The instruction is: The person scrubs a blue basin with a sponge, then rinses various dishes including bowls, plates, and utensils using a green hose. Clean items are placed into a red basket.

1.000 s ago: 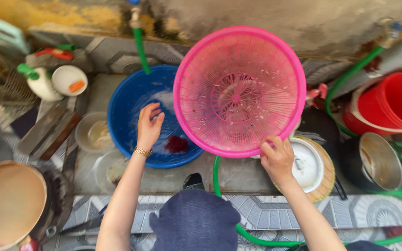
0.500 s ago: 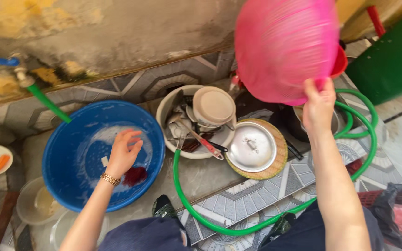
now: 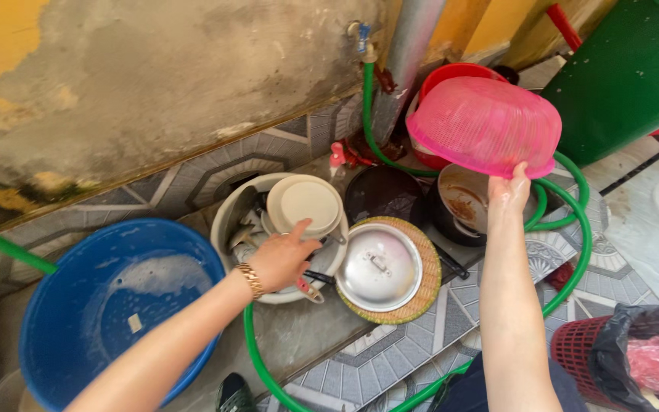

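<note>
two hands over grey patterned floor tiles [image 3: 390,358] by a peeling concrete wall [image 3: 154,84]: right hand [image 3: 511,192], fingers clamped on upturned pink plastic mesh basket [image 3: 486,122]; left hand [image 3: 282,258], fingers loosely apart, on white basin of dishes [image 3: 232,221].

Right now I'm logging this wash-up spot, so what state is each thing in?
Pink basket: upside down, held up at its rim by the right hand.
Left hand: reaching into the white basin, which is full of dishes.
Blue tub: upright, soapy water inside.
Metal lid: lying on a woven mat.
Pot: open, dirty inside.
Green hose: looped on the floor.
</note>
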